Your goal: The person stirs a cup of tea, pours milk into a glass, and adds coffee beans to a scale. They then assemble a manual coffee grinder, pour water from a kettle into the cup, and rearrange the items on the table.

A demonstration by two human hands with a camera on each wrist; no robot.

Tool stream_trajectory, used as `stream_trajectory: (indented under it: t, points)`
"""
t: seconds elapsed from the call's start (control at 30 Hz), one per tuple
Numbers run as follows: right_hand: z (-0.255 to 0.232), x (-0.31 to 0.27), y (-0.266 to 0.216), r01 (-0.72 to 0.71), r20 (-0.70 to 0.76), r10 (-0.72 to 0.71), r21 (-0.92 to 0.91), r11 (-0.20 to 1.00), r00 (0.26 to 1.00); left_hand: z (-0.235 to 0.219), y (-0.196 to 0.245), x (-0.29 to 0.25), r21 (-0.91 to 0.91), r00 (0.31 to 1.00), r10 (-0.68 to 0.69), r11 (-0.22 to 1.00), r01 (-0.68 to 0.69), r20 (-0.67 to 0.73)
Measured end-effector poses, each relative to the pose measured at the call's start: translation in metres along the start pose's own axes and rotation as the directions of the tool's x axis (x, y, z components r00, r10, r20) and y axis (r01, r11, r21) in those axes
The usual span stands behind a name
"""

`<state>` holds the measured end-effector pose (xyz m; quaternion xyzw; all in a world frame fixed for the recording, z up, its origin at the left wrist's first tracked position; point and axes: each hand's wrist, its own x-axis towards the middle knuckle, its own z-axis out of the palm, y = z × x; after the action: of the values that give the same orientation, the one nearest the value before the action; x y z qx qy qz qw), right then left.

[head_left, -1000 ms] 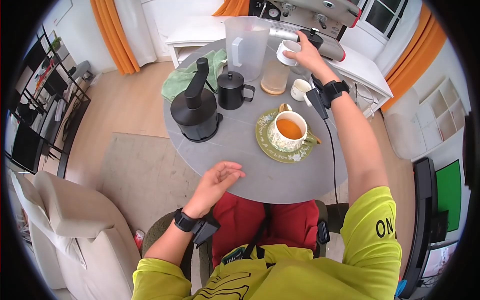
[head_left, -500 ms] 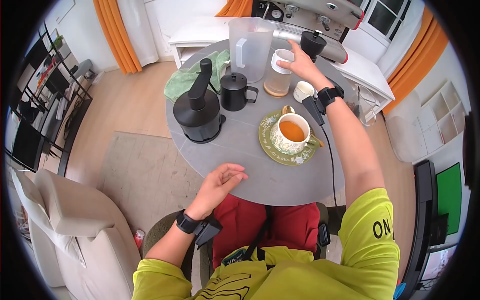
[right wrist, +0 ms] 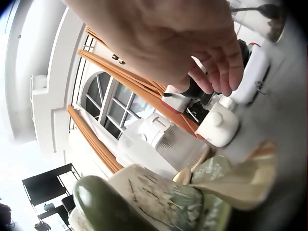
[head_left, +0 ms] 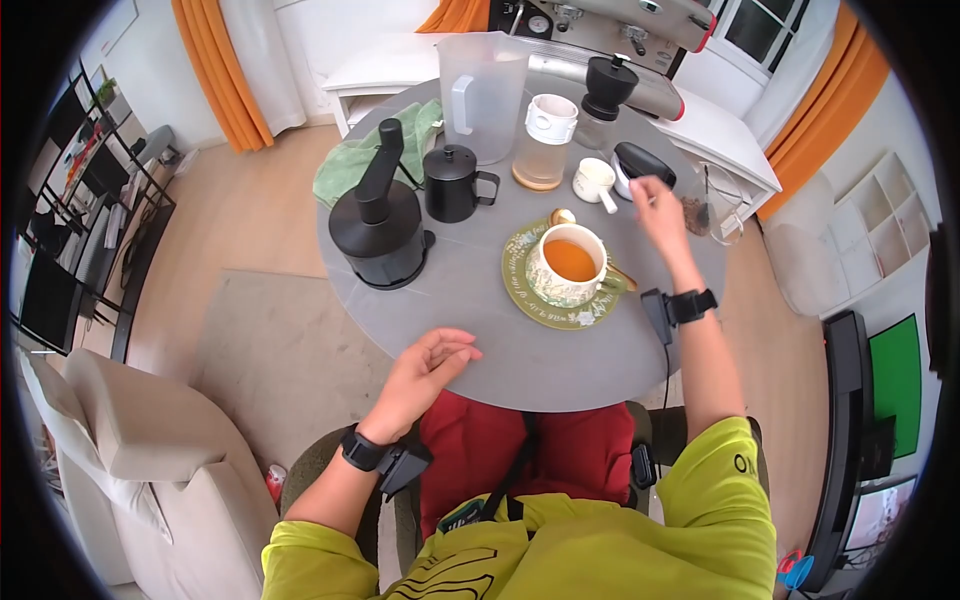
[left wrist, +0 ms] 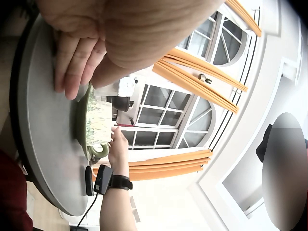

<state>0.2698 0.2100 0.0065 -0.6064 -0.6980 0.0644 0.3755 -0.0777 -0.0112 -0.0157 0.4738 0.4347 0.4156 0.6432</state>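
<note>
My right hand (head_left: 662,218) is over the right side of the table with its fingers loosely bent and nothing in them. Close beside it are a black-and-white case (head_left: 645,165) and a small white cup with a handle (head_left: 593,178). A clear jar with a white top (head_left: 545,140) stands farther back. Near the front edge my left hand (head_left: 428,370) hangs relaxed and holds nothing. Between the hands, a patterned cup (head_left: 566,285) of orange-brown liquid sits on a green saucer (head_left: 518,290); a wooden spoon (right wrist: 240,180) lies across the saucer in the right wrist view.
On the left stand a black hand-cranked pot (head_left: 375,235) and a black lidded jug (head_left: 452,185). Behind them are a green cloth (head_left: 345,170) and a tall translucent pitcher (head_left: 490,100). A black-topped grinder (head_left: 608,85) stands at the back, before an espresso machine (head_left: 635,35).
My right hand has let go of the jar's white top, which now sits upright on the jar, and has drawn back toward me and to the right. My left hand has barely moved.
</note>
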Motion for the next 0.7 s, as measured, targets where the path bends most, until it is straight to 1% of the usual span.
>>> stream_trajectory:
  t: [0.03, 0.07, 0.1, 0.13, 0.2, 0.23, 0.27, 0.33, 0.37, 0.43, 0.47, 0.53, 0.57, 0.63, 0.67, 0.7]
  points:
    - [-0.001, -0.008, 0.002, -0.003, -0.008, 0.003, -0.004, 1.000, 1.000, 0.001, 0.000, 0.000, 0.002, 1.000, 0.003, 1.000, -0.003, 0.009]
    - [0.001, -0.016, 0.001, -0.153, 0.099, 0.146, 0.069, 0.986, 0.984, 0.001, 0.000, 0.000, 0.016, 1.000, 0.001, 1.000, -0.001, -0.003]
    - [0.002, -0.021, 0.000, -0.306, 0.213, 0.276, 0.127, 0.943, 0.937, 0.002, 0.000, 0.000, 0.031, 1.000, -0.002, 1.000, 0.003, -0.014]
    - [0.004, -0.023, 0.003, -0.315, 0.204, 0.285, 0.132, 0.940, 0.937, 0.003, 0.000, 0.001, 0.041, 1.000, -0.004, 0.999, 0.004, -0.004]
    - [0.011, -0.023, 0.006, -0.453, 0.363, 0.321, 0.376, 0.808, 0.875, 0.003, -0.001, 0.001, 0.026, 1.000, 0.006, 1.000, -0.006, -0.010]
    - [0.012, -0.022, 0.002, -0.497, 0.398, 0.336, 0.429, 0.754, 0.854, 0.003, -0.001, 0.001, 0.039, 1.000, 0.006, 0.999, -0.005, -0.007]
    - [0.013, -0.019, 0.002, -0.496, 0.393, 0.336, 0.439, 0.749, 0.856, 0.003, 0.000, 0.001, 0.047, 1.000, 0.000, 0.999, 0.000, -0.015]
    - [0.014, -0.011, 0.002, -0.591, 0.496, 0.361, 0.457, 0.664, 0.790, 0.003, 0.001, 0.001, 0.058, 1.000, 0.000, 0.998, 0.001, -0.020]
    - [0.016, -0.009, 0.002, -0.590, 0.490, 0.364, 0.461, 0.663, 0.792, 0.004, 0.001, 0.001, 0.059, 1.000, 0.002, 0.998, 0.000, -0.026]
    - [0.018, -0.005, 0.002, -0.635, 0.556, 0.363, 0.438, 0.636, 0.748, 0.005, 0.001, 0.002, 0.060, 1.000, 0.002, 0.998, -0.001, -0.024]
    - [0.017, -0.003, 0.002, -0.636, 0.553, 0.367, 0.439, 0.635, 0.748, 0.005, 0.002, 0.001, 0.059, 1.000, -0.002, 0.998, 0.003, -0.024]
    - [0.016, 0.002, -0.001, -0.660, 0.658, 0.300, 0.405, 0.632, 0.691, 0.005, 0.002, 0.001, 0.057, 1.000, -0.005, 0.998, 0.006, -0.028]
    - [0.016, 0.003, -0.004, -0.660, 0.658, 0.299, 0.405, 0.633, 0.691, 0.004, 0.001, 0.001, 0.054, 1.000, 0.000, 0.999, 0.001, -0.025]
    - [0.016, 0.006, -0.010, -0.707, 0.699, 0.330, 0.355, 0.611, 0.635, 0.003, 0.000, 0.001, 0.050, 1.000, 0.009, 0.999, -0.008, -0.027]
    - [0.018, 0.007, -0.010, -0.705, 0.698, 0.327, 0.356, 0.614, 0.637, 0.003, 0.000, 0.001, 0.046, 1.000, 0.004, 0.999, -0.003, -0.025]
    - [0.021, 0.008, -0.009, -0.733, 0.708, 0.339, 0.367, 0.572, 0.620, 0.003, 0.000, 0.000, 0.041, 1.000, -0.001, 0.999, 0.002, -0.024]
